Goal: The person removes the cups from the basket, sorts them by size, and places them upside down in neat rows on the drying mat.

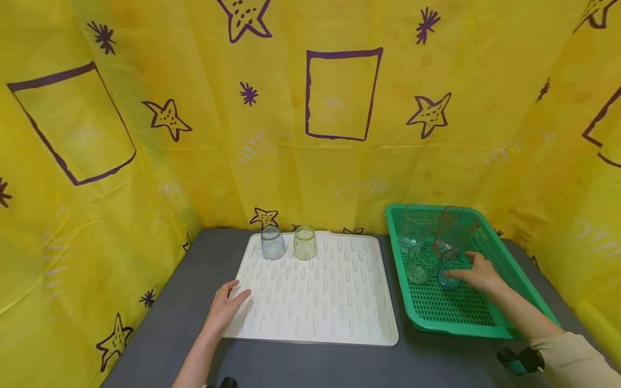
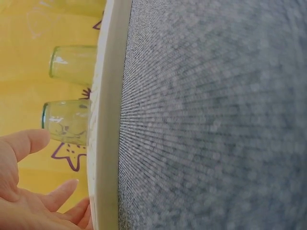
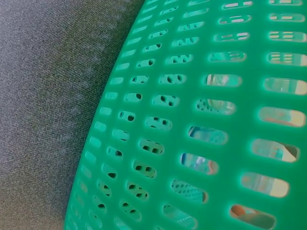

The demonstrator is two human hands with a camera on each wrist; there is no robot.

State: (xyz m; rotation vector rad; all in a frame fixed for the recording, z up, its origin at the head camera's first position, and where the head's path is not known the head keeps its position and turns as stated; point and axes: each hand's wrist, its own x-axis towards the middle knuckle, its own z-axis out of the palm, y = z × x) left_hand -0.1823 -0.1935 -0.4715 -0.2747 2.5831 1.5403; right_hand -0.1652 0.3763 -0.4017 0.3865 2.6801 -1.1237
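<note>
Blue glass [image 1: 452, 263] is standing inside the green basket [image 1: 453, 307], beside a small greenish glass [image 1: 418, 265] and in front of a taller reddish glass [image 1: 453, 229]. The head view is showing these from above, whereas the right wrist view is mostly showing the basket's slotted outer wall, with only broken glimpses through the slots. The left wrist view is looking along the rim of the white mat [image 1: 335, 307], giving a side-on sight of two tapered glasses [image 2: 67, 122] that are standing wider end down on it.

Thumb and fingers of the right grip [image 1: 480, 274] are standing apart around the blue glass; I cannot tell whether they are touching or holding it. The left grip [image 1: 224, 307] is hanging open at the mat's left edge, thumb and fingers well spread, holding nothing; whether it is touching the mat is unclear.
</note>
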